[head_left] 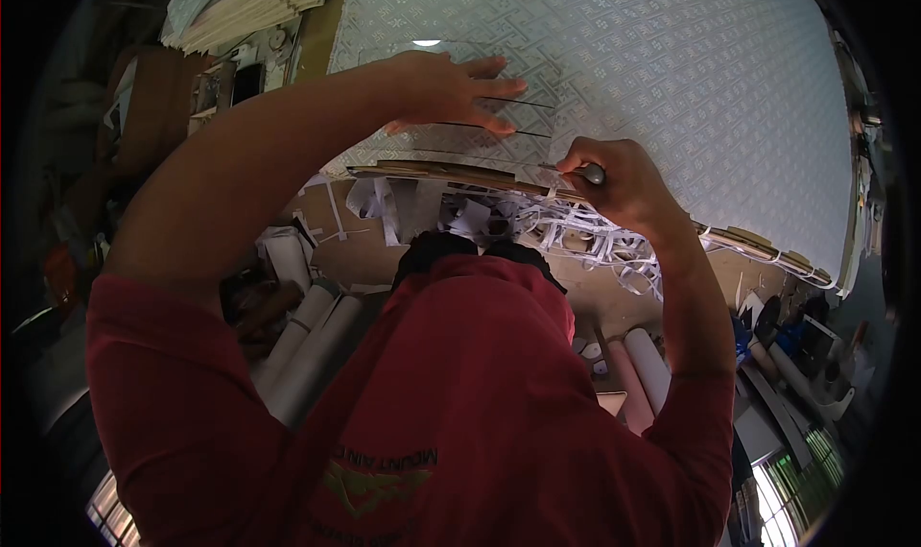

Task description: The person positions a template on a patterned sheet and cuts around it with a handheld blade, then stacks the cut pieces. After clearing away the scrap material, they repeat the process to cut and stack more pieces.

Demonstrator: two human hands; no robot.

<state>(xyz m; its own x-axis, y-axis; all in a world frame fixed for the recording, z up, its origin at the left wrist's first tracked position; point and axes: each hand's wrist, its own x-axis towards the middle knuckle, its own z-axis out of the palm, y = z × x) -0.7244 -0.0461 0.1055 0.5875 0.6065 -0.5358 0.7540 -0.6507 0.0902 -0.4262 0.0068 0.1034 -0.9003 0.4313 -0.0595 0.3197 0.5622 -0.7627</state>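
Note:
Pale sheet material (662,58) with a repeating geometric pattern covers the work table. My left hand (446,91) lies on it with fingers spread, pressing on a clear plate (518,115) marked by dark lines. To the right, at the near edge of the table, my right hand (614,178) is closed around a tool with a rounded dark handle (592,174). The tool's thin tip points left along the near side of the clear plate. My right fingers partly hide the tool.
Tangled white strips (595,235) hang below the table's near edge. Rolls (297,341) stand at the lower left, more rolls (645,374) at the lower right. A stack of sheets (254,10) lies at the upper left.

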